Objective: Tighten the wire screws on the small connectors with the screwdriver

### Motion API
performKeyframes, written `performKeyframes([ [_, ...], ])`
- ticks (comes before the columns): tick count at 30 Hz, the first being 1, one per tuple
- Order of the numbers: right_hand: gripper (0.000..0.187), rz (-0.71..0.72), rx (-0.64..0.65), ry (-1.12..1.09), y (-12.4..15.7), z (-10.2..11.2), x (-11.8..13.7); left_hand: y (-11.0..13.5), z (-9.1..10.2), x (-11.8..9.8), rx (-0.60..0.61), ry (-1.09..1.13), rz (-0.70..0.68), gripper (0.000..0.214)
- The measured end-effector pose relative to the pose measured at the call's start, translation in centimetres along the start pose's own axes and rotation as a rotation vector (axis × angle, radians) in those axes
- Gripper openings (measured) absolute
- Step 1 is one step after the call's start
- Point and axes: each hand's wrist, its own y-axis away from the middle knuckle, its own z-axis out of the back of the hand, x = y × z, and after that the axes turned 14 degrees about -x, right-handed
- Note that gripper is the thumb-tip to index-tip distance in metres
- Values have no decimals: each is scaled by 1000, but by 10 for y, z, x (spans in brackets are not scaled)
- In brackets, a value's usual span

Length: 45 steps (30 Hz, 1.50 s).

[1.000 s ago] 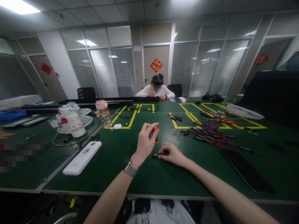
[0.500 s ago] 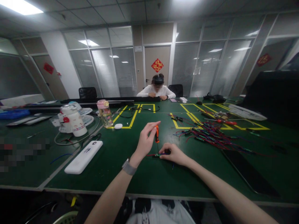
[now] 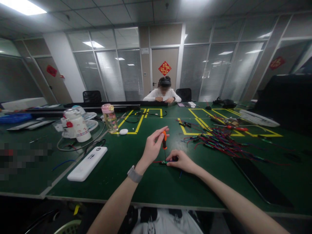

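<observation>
My left hand (image 3: pixel 154 143) grips the top of an orange and black screwdriver (image 3: pixel 164 143) between thumb and fingers. The screwdriver stands nearly upright, its thin shaft pointing down onto a small green circuit board (image 3: pixel 164 162) on the table. With fingers pinched, my right hand (image 3: pixel 180 160) holds the right end of that board. A red wire leaves the board on its left, and a blue wire end shows below my right hand. Where exactly the screwdriver tip touches is too small to tell.
A heap of wired circuit boards (image 3: pixel 219 141) lies to the right, beside a dark flat panel (image 3: pixel 260 180). Leftward are a white power bank (image 3: pixel 87 164), a white jug (image 3: pixel 79 125) and a pink-lidded bottle (image 3: pixel 109 118). Across the green table (image 3: pixel 136 191) sits a person (image 3: pixel 163 92).
The fingers of my left hand have shifted slightly around the screwdriver handle, which seems a little turned. My right hand and the board stay in place.
</observation>
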Motion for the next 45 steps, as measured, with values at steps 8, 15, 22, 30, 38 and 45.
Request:
performKeyframes([
  [8,14,17,20,38,-1,1,0,2,-1,1,-105,-136,-119,26],
  [15,13,34,10,50,-1,0,-3,2,-1,1,-76,-120,-91,27],
  [22,14,58,27,34,-1,2,-3,1,1,0,-30,-100,-81,32],
  [30,14,39,35,11,-1,5,2,-1,1,3,-178,-196,-132,22],
  [38,14,31,51,-1,0,5,3,1,1,-1,23,-52,-39,34],
  [45,13,26,37,-20,0,4,1,2,-1,0,-89,-197,-169,22],
])
